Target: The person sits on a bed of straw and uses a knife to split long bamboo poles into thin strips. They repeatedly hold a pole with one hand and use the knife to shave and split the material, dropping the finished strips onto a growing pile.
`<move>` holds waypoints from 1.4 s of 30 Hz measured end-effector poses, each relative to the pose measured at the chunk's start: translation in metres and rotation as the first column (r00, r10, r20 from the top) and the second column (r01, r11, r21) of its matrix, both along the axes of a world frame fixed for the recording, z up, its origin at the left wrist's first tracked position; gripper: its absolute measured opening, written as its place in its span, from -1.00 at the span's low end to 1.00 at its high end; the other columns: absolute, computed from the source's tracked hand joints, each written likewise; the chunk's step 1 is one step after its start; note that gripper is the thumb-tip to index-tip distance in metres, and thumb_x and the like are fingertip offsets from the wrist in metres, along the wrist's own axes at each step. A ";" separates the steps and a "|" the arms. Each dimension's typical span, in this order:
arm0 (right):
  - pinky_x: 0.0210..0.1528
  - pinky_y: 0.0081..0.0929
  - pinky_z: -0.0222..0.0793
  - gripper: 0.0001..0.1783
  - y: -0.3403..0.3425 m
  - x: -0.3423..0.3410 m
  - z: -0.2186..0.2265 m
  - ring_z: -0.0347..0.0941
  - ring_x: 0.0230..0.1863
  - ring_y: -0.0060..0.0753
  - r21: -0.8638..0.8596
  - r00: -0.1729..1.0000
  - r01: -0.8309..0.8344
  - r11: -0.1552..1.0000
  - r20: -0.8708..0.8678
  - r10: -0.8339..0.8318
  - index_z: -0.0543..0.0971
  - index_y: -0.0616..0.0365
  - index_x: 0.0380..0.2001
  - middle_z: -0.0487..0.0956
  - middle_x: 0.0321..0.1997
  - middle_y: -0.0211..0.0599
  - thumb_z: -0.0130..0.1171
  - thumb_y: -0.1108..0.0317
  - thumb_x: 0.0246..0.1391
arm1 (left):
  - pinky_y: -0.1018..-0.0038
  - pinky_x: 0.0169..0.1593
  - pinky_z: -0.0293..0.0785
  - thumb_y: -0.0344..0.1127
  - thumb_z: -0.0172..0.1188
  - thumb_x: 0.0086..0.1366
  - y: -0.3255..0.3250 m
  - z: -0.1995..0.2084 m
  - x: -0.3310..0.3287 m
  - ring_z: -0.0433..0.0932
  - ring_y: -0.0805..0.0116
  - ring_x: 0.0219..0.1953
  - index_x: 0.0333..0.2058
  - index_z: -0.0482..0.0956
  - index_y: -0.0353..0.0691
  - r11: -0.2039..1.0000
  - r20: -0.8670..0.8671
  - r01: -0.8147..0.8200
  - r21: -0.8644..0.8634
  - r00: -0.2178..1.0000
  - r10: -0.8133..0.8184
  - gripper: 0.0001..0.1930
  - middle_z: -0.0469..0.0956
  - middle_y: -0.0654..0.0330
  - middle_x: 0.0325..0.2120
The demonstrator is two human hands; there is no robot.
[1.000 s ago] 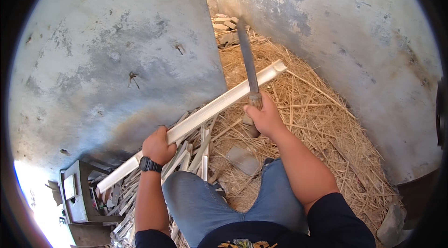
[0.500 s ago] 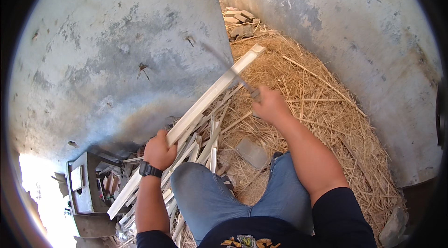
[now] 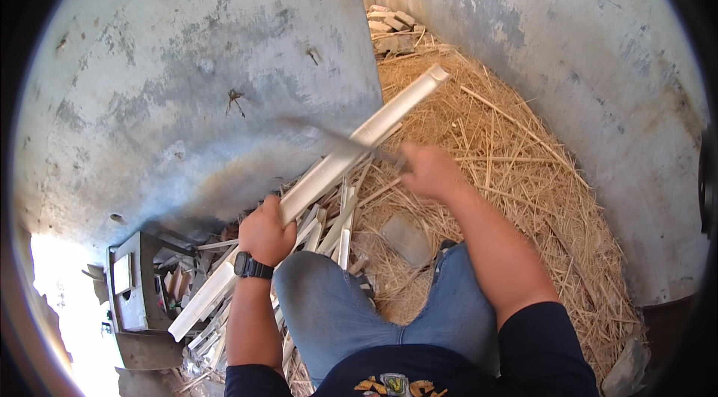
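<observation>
A long split bamboo length (image 3: 381, 124), pale and hollowed like a channel, slants across from lower left to upper right. My left hand (image 3: 266, 234), with a black watch on the wrist, is closed around its lower half. Wrapped round the handle of a knife, my right hand (image 3: 431, 171) is to the right of the bamboo. The knife's blade (image 3: 318, 130) is smeared by motion and crosses the bamboo. I cannot tell whether the edge touches it. More split bamboo pieces (image 3: 345, 236) lie in a pile beneath, beside my left knee.
Straw-like shavings (image 3: 516, 195) cover the floor to the right. Worn grey walls (image 3: 187, 60) enclose the left and far sides. Bricks (image 3: 393, 21) are stacked in the far corner. A grey boxy case (image 3: 134, 288) stands at left, and a flat greyish block (image 3: 406, 238) lies between my knees.
The knife blade has swung down and left along the bamboo, and my right hand has shifted slightly left. The bamboo's far end has moved right; my left hand still grips it.
</observation>
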State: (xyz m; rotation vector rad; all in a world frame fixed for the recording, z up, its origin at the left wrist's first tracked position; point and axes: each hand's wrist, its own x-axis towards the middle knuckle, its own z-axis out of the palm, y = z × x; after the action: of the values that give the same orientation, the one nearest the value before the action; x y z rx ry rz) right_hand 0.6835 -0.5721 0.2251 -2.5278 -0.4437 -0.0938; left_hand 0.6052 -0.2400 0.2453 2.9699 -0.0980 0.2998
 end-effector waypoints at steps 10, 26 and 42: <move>-0.13 -0.02 0.50 -0.67 0.023 -0.008 0.001 0.60 -0.20 0.09 -0.060 0.998 -0.068 0.996 -0.007 0.067 0.50 0.11 -0.15 0.64 -0.30 0.03 0.24 0.29 -0.01 | -0.01 -0.25 0.52 -0.25 0.25 0.06 0.001 -0.003 -0.012 0.60 -0.20 -0.34 -0.19 0.45 -0.27 1.000 -0.020 0.021 -0.024 1.000 -0.021 -0.65 0.61 -0.13 -0.44; -0.10 -0.07 0.52 -0.72 -0.040 0.022 -0.037 0.63 -0.13 -0.01 0.184 0.979 0.194 0.964 0.030 -0.202 0.49 0.10 -0.15 0.66 -0.14 -0.04 0.22 0.27 0.07 | -0.01 -0.26 0.51 -0.28 0.23 0.03 0.039 -0.011 -0.034 0.59 -0.20 -0.34 -0.21 0.46 -0.21 0.999 0.082 -0.050 -0.018 0.995 0.051 -0.68 0.61 -0.11 -0.43; -0.04 -0.17 0.49 -0.59 -0.065 0.032 -0.052 0.60 -0.09 0.05 0.230 0.858 0.510 0.829 -0.204 -0.471 0.53 0.19 -0.03 0.66 -0.16 0.07 0.18 0.30 0.02 | 0.05 -0.37 0.48 -0.42 0.19 0.00 0.071 -0.003 -0.070 0.56 -0.25 -0.45 -0.33 0.45 -0.24 0.991 0.169 -0.009 -0.132 0.985 0.032 -0.79 0.55 -0.12 -0.55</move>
State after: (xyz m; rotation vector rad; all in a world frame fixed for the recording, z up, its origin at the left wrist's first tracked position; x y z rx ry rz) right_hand 0.7156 -0.6368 0.1732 -2.2879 0.2754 -0.1608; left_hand 0.5350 -0.1693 0.2426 2.8120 -0.0644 0.5414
